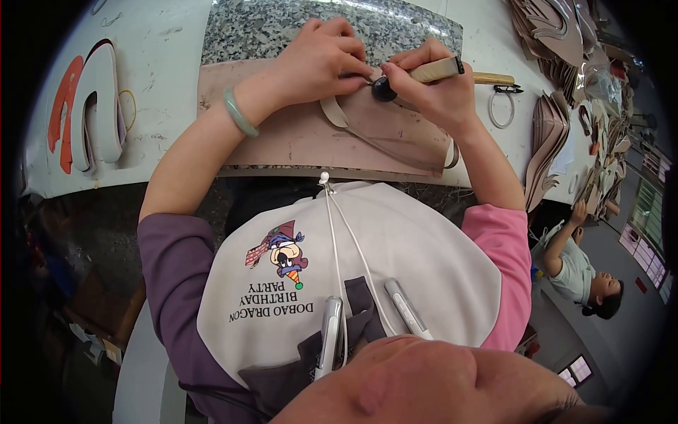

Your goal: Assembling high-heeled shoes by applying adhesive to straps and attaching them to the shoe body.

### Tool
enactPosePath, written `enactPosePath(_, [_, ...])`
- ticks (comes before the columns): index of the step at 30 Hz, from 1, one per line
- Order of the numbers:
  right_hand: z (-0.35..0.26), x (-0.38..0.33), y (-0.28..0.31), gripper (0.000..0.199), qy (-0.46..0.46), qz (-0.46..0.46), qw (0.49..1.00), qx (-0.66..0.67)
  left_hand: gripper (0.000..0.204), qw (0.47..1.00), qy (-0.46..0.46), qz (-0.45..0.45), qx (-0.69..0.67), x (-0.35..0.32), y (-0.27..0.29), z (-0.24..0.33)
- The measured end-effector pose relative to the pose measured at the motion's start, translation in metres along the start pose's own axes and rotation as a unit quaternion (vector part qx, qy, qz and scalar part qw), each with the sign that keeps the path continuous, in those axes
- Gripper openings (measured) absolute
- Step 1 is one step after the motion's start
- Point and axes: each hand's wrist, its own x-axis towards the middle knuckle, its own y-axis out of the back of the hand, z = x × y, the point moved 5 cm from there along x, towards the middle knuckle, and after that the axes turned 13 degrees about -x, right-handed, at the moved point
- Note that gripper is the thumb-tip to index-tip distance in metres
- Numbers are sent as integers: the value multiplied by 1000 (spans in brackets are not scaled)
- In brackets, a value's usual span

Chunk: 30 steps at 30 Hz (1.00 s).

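My left hand (326, 58) reaches over a pinkish board (282, 138), its thumb and forefinger pinched at the upper part of a narrow taupe leather strap (335, 113). From there the strap loops across the board to its right corner. My right hand (441, 88) is closed round a tool with a pale, flat handle (432, 71) tipped in black. A round black head (383, 89) shows beneath its fingers, close to my left fingertips; whether it joins the pale handle is hidden. Beyond the right knuckles a wooden rod (493, 78) sticks out, partly hidden by the hand.
A speckled stone slab (282, 32) lies behind the board. White and orange arched templates (106, 106) stand at left. On the right are a ring (501, 109) with a black clip and stacks of taupe leather pieces (547, 145). Another person (583, 275) works at far right.
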Motion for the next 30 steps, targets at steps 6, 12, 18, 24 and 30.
enactPosePath(6, [3, -2, 2, 16, -14, 3, 1000, 17, 13, 998, 41, 24, -50, -4, 1, 7])
enactPosePath(12, [-4, -11, 29, 16, 4, 26, 990, 141, 17, 932, 210, -27, -295, -8, 0, 28])
enactPosePath(18, [-25, -33, 78, 16, -12, 92, 975, 202, 18, 796, 324, -256, -442, 13, -16, 9])
enactPosePath(24, [-13, -35, 48, 17, 1, 47, 989, 137, 18, 878, 216, -332, -268, 52, -27, 1])
enactPosePath(30, [5, -44, 24, 18, 11, 37, 998, 40, 28, 883, 262, -207, -331, 56, -26, 5])
